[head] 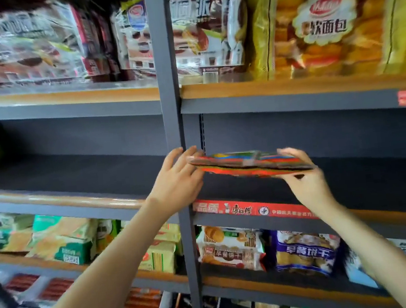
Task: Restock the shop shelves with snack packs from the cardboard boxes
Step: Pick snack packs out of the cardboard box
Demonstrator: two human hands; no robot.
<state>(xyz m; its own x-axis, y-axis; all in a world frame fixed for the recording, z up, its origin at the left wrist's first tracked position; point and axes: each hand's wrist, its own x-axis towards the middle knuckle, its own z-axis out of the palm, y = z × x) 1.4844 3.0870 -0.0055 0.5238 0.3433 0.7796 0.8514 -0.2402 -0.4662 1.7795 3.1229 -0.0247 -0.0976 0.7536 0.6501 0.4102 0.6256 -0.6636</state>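
Here, a grey metal shelving unit with orange-trimmed shelf edges is filling the view, a vertical upright post point(169, 107) dividing it into a left and a right bay. On the top shelf, clear-wrapped chocolate cake packs point(30, 43) are standing to the left and a big yellow soft-bread bag point(326, 30) is leaning to the right. The middle shelf point(372, 177) is showing a dark board, with a red label strip point(252, 210) running along its front edge. Lower down, green cracker packs point(66, 244) are lying in the left bay, while a blue breakfast-biscuit pack point(305, 253) and an orange-and-white biscuit pack point(231, 249) are sitting in the right bay, and white trays of red sausages point(142, 303) are showing at the bottom left.

Both bare forearms are reaching up from the lower corners. A flat, multicoloured snack pack point(250, 163) is being held level just above the middle shelf in the right bay, beside the post. The left hand point(177, 181) is resting its straight fingers against the pack's left end, not curling around it. The right hand point(303, 179) is pinching the pack's right end, thumb beneath and fingers over the top
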